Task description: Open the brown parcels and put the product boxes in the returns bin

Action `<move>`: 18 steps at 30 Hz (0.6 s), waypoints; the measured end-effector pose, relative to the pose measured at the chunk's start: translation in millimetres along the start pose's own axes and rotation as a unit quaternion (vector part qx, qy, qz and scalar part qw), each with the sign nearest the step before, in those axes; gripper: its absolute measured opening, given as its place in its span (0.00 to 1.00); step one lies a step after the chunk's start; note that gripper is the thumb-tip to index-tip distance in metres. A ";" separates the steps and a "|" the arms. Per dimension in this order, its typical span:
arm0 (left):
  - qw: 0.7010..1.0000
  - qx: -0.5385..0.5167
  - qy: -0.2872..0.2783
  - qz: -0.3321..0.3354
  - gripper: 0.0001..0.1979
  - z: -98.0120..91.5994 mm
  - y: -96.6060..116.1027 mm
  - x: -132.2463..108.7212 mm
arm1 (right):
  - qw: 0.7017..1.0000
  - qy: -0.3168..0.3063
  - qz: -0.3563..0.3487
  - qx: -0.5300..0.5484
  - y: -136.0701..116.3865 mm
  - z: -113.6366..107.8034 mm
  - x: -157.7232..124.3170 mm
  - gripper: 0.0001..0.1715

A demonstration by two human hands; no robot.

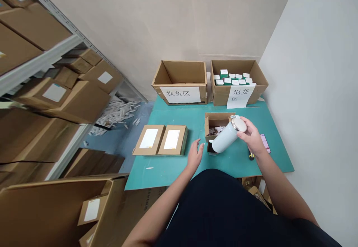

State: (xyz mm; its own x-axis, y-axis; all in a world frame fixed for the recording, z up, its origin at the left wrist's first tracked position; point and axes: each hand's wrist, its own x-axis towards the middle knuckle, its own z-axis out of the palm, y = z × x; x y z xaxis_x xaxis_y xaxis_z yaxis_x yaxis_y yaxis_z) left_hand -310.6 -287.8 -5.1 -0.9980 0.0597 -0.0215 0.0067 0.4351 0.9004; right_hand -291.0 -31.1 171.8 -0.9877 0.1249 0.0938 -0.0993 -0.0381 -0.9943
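Since only the right hand (pixel 253 138) grips the tilted bottle (pixel 225 137), near its lid (pixel 239 124) (left hand (pixel 195 155) spread, holding nothing), a slip could drop it onto the counter (pixel 165 172).

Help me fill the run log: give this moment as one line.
right hand: holds tilted bottle near lid; left hand: open, apart from bottle; small brown carton: open

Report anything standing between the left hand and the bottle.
A small dark box shows between the left hand and the light blue bottle, by its lower end; whether box and bottle touch is unclear. Nothing else visible intervenes.
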 end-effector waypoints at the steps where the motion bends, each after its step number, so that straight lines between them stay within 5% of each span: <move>1: 0.999 -0.004 0.015 0.037 0.28 -6.0 8.5 -0.6 | 1.000 -0.002 0.005 0.008 -2.5 2.0 1.1 0.38; 3: 0.993 -0.029 0.011 0.110 0.29 -17.0 31.1 -1.5 | 1.000 -0.005 0.013 0.022 -7.3 7.2 3.3 0.37; 7: 0.972 -0.082 -0.125 0.182 0.41 -26.5 80.8 -4.1 | 0.998 0.003 0.014 0.055 -15.9 20.7 7.9 0.35; 12: 0.958 -0.227 -0.162 0.074 0.42 -18.2 109.0 -10.3 | 0.994 -0.003 0.029 0.103 -22.8 29.5 12.0 0.34; 18: 0.886 -0.405 -0.226 -0.016 0.40 -19.6 120.3 -17.4 | 0.971 -0.043 0.101 0.213 0.2 26.9 17.7 0.30</move>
State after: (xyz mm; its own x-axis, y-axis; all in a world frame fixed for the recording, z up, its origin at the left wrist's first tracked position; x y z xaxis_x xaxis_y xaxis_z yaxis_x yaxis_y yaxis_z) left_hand -293.7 -254.1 112.1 -0.8681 0.4928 -0.0599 -0.2518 -0.3331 0.9087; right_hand -311.7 -55.5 174.6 -0.9968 -0.0112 -0.0792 0.0754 -0.4618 -0.8838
